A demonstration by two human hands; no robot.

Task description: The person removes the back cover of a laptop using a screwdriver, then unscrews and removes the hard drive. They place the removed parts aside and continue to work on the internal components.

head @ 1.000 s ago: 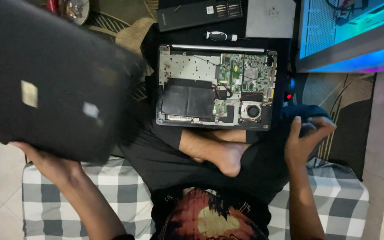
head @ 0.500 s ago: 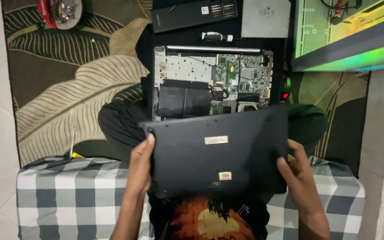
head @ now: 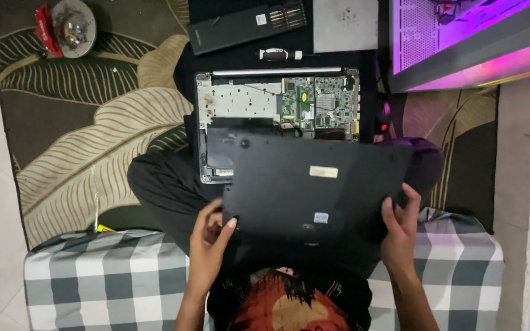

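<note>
I hold a black laptop bottom cover [head: 314, 187] flat in front of me, over the near part of an opened laptop [head: 277, 104] whose green circuit board and silver shielding show. My left hand [head: 208, 242] grips the cover's near left corner. My right hand [head: 400, 224] grips its near right edge. The cover hides the laptop's lower half and part of my lap.
A black screwdriver bit case [head: 246, 24], a small screwdriver [head: 280, 54] and a grey plate [head: 345, 24] lie beyond the laptop. A lit computer case [head: 461, 43] glows purple at right. A round tin [head: 72, 24] sits far left on the leaf-patterned rug [head: 75, 135]. I sit on a checked cushion [head: 99, 276].
The cover swung from far left, held in my left hand alone, to the centre. Now both hands hold it, and it has shifted forward and right over the laptop.
</note>
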